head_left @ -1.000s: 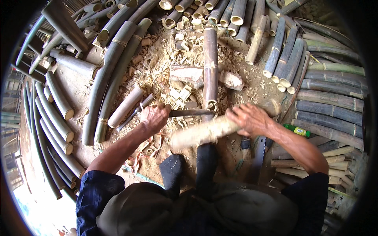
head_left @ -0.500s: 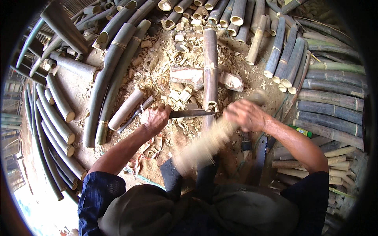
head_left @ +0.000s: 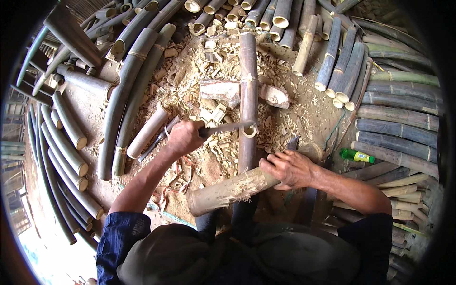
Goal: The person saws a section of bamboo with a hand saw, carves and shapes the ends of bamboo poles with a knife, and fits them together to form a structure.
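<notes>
My left hand (head_left: pixel 186 137) is closed round the handle of a knife (head_left: pixel 225 128), its blade pointing right. The blade's end meets a notch in a dark bamboo pole (head_left: pixel 248 92) that lies lengthwise before me. My right hand (head_left: pixel 290 169) grips a thick pale bamboo club (head_left: pixel 230 191) near its right end. The club slants down to the left, over the pole's near end and above my legs. Its middle is frayed and splintered. Under the pole is a rough block (head_left: pixel 219 90), partly hidden, with a second pale piece (head_left: pixel 274 96) showing on the right.
Bamboo chips (head_left: pixel 190 76) cover the ground around the pole. Long bamboo poles (head_left: pixel 124 104) lie at left, and a short length (head_left: pixel 148 131) beside a tool (head_left: pixel 159 141). More cut bamboo (head_left: pixel 399 111) is stacked at right, near a green bottle (head_left: pixel 356 155). A saw (head_left: pixel 308 206) shows partly below the club.
The club was blurred by motion and is now sharp, with my right hand lower and nearer me. The knife's blade now tilts slightly up to the right, and an open notch shows beneath it.
</notes>
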Available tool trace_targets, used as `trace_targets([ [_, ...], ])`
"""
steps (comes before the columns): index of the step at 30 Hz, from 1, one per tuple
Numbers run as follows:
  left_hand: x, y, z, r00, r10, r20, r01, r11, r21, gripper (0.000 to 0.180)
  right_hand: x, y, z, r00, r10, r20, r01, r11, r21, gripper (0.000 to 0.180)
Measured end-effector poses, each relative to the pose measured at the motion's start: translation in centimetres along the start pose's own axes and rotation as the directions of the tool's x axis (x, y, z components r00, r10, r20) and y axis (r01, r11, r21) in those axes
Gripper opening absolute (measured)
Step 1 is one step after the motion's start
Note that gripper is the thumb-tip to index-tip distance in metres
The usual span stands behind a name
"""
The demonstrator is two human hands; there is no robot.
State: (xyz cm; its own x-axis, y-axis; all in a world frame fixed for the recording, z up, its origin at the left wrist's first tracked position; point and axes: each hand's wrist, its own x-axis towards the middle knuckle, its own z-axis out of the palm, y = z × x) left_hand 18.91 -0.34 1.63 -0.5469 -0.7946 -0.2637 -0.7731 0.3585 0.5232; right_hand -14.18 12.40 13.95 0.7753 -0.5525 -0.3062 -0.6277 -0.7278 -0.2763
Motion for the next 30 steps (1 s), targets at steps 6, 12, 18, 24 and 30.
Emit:
trace_targets([
  [6, -1.3, 2.7, -0.1, 0.987, 0.111, 0.12, -0.14, 0.955, 0.263, 0.012, -0.4, 1.5, -0.7, 0.997, 0.078, -0.009, -0.078, 0.997, -0.02, 0.092],
  [12, -0.3, 2.8, 0.1, 0.964, 0.074, 0.256, -0.152, 0.941, 0.301, 0.023, -2.1, 7.5, 1.5, 0.996, -0.032, -0.085, 0.017, 0.984, -0.179, 0.088],
  [18, -0.3, 1.8, 0.6, 0.96, 0.071, 0.272, -0.164, 0.927, 0.338, 0.021, -1.3, 6.9, -1.1, 0.995, -0.015, -0.1, -0.009, 0.972, -0.236, 0.084],
  [24, -0.5, 0.8, 2.1, 0.973, 0.119, 0.2, -0.18, 0.93, 0.32, 0.011, -1.4, 10.3, -0.1, 0.991, 0.134, -0.02, -0.133, 0.939, -0.317, 0.081],
  [30, -0.6, 1.7, 1.6, 0.968, 0.026, 0.249, -0.091, 0.963, 0.253, 0.008, -0.7, 6.7, -1.2, 0.895, -0.38, -0.233, 0.308, 0.906, -0.292, 0.079],
])
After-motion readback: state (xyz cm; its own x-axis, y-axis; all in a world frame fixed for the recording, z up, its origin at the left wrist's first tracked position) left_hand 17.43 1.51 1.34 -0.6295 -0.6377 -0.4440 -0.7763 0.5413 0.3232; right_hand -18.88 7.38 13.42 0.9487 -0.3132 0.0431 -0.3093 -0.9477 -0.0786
